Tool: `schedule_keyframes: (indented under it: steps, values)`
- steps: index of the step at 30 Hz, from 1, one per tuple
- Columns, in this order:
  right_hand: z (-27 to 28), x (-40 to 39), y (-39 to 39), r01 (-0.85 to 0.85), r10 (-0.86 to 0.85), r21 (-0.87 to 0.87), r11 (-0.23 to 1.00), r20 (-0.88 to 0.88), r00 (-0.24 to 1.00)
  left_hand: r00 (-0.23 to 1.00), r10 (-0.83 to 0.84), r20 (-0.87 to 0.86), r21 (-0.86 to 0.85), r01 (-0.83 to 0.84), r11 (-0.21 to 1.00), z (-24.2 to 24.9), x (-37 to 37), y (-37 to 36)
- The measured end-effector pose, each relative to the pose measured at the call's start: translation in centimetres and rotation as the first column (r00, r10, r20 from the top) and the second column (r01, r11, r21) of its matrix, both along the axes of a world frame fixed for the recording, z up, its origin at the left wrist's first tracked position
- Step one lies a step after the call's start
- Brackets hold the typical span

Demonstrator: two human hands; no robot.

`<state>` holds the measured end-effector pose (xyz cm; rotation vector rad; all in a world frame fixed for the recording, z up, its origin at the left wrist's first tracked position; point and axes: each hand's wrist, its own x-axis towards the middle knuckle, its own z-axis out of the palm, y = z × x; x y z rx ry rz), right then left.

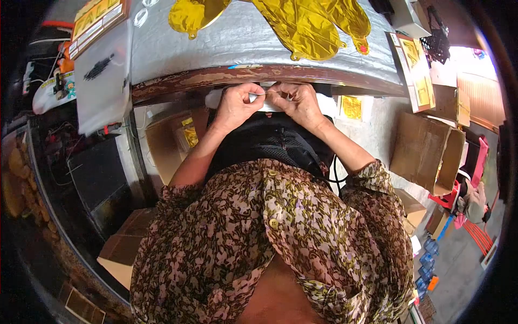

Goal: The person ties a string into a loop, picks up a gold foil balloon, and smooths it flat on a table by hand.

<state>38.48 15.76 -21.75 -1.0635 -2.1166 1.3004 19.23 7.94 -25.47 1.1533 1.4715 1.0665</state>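
Currently | hands (pixel 237 103): two | pale strand (pixel 259 94) between: one | gold foil parts (pixel 307 35): three

Workstation Layout

Locate the worktable (pixel 237 48) directly ahead of the lap (pixel 248 140). On its top, find a single foil balloon (pixel 195 13) left of centre and a group of foil balloons (pixel 305 32) farther right. At the left end, note a plastic sheet (pixel 102 89); at the right end, a display board (pixel 416 70). Between the table's front edge and the lap, find the left hand (pixel 237 106) beside the right hand (pixel 298 103). Outside the right forearm, locate a floor-standing carton (pixel 423 151); farther back on the left, another carton (pixel 127 237).
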Motion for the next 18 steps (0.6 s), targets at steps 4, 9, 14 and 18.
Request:
schedule_keyframes:
  steps: [4,9,14,18]
  values:
    - [-0.6,0.0,-0.4,0.022,-0.026,-0.080,0.997,-0.054,0.998,0.999,0.002,0.039,0.022,-0.003,1.000,-0.7,0.1,-0.1]
    - [0.7,-0.4,-0.7,0.004,-0.006,-0.118,0.993,-0.012,1.000,0.998,-0.003,0.062,0.060,0.000,0.998,-0.6,-0.1,-0.2]
    - [0.6,-0.7,-0.6,-0.012,0.011,-0.105,0.994,-0.008,1.000,0.999,-0.035,0.016,0.021,0.034,0.999,0.0,-0.1,-0.3]
    - [0.3,-0.8,-0.5,0.013,-0.014,-0.076,0.997,-0.004,1.000,0.999,-0.033,-0.008,0.013,0.033,0.999,0.2,-0.1,-0.3]
